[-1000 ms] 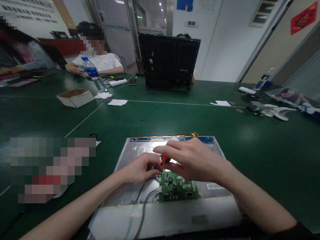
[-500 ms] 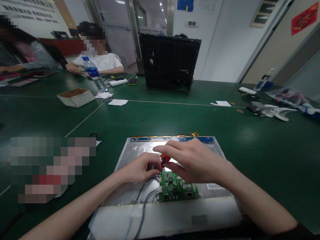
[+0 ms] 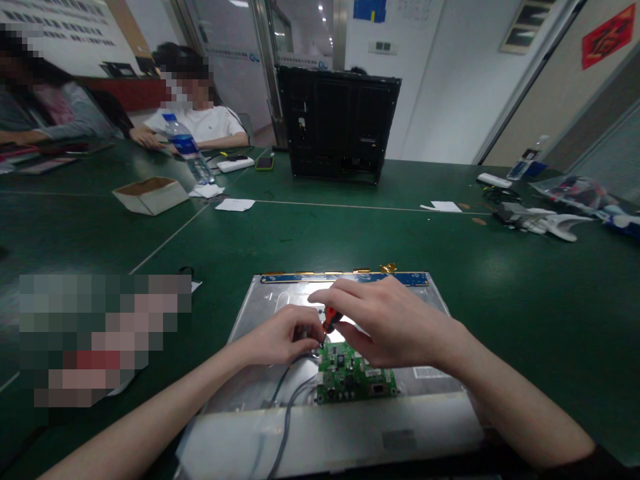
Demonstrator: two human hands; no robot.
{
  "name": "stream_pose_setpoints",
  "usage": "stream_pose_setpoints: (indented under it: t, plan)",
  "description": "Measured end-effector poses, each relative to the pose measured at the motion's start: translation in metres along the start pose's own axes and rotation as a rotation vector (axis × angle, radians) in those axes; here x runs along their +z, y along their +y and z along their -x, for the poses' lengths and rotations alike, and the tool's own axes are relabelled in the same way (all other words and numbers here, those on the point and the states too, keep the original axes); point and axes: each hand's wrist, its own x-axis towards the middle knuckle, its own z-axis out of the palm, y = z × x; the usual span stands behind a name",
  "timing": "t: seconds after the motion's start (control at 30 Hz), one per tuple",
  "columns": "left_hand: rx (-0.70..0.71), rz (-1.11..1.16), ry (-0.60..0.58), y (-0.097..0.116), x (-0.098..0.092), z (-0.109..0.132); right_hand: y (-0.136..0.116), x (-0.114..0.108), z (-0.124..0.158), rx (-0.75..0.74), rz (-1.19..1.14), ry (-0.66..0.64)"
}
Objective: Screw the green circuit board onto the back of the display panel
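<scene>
My right hand grips a screwdriver by its red and black handle, which shows between the thumb and fingers. Its lower end points down at the upper left corner of a green circuit board. At that same corner, my left hand has its thumb and forefinger drawn together; what is between them is hidden. The board lies on the silvery back of a flat display panel. Grey cables run from the board's left side toward me. A blue strip board lines the panel's far edge.
A black monitor housing stands across the green table. Farther left are an open box and a water bottle. Two people sit at the far left. Several items, including a plastic bag, lie at the right. A blurred patch covers the near left.
The screwdriver handle has turned and tilted slightly between my right fingers. Both hands stay in nearly the same place over the board's corner.
</scene>
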Motion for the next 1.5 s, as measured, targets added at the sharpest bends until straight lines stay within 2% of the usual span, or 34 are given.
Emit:
stream_pose_setpoints:
  t: [0.23, 0.47, 0.67, 0.83, 1.07, 1.5]
  plan:
    - [-0.055, -0.013, -0.011, -0.0014, 0.0010, 0.0008, 0.0009, 0.0041, -0.0022, 0.040, 0.065, 0.020]
    - [-0.050, 0.003, -0.008, -0.0025, 0.0030, 0.0033, 0.0004, 0.0002, 0.0005, -0.003, -0.070, -0.022]
    - [-0.058, 0.005, -0.041, -0.0030, 0.0000, 0.0004, -0.0004, 0.0036, -0.0008, 0.029, -0.005, 0.023]
    - [-0.039, -0.008, -0.021, -0.0002, -0.0008, -0.0010, 0.0014, 0.0054, -0.0022, 0.030, 0.071, 0.027]
    - [-0.017, 0.011, -0.014, -0.0016, 0.0017, 0.0005, 0.0008, -0.0002, 0.0005, -0.018, -0.044, -0.011]
    - [-0.048, -0.038, -0.016, 0.0003, 0.0015, 0.0006, 0.0024, 0.0026, -0.0013, 0.022, 0.074, -0.009]
